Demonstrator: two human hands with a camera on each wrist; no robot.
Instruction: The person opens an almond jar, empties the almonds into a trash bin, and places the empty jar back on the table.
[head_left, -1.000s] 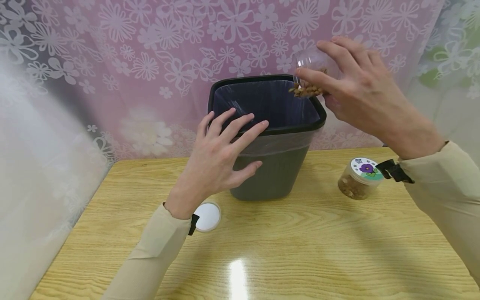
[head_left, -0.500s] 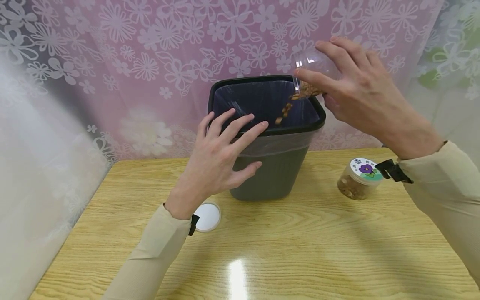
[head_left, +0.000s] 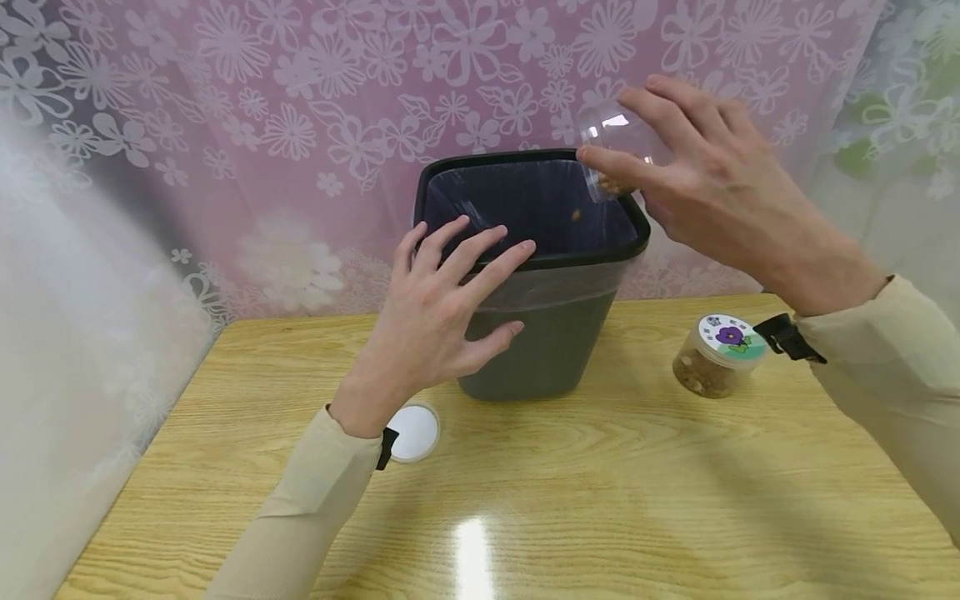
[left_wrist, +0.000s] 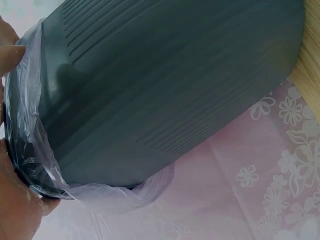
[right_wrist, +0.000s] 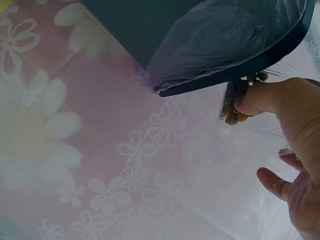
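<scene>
My right hand (head_left: 712, 179) grips a clear plastic jar (head_left: 636, 137), tipped with its mouth toward the bin. A few brown nut-like pieces (head_left: 611, 184) lie at the jar's lower side; in the right wrist view the brown pieces (right_wrist: 231, 107) sit near the mouth by my thumb. One loose piece (head_left: 576, 215) is in the air over the opening. Below it stands a dark grey bin (head_left: 600, 260) with a clear plastic liner (left_wrist: 31, 95) folded over its black rim. My left hand (head_left: 431, 312) rests at the near left rim, fingers spread and nearly straight.
A lidded jar (head_left: 708, 367) of brown pieces with a purple flower label stands upright on the wooden table (head_left: 570, 500), right of the bin. A round white lid (head_left: 417, 433) lies by my left wrist. Behind the table hangs a floral curtain (head_left: 315, 108).
Brown pieces have poured from the jar into the bin, leaving far fewer inside. My right hand has shifted slightly left with the jar, its mouth tipped lower. My left hand has stayed put.
</scene>
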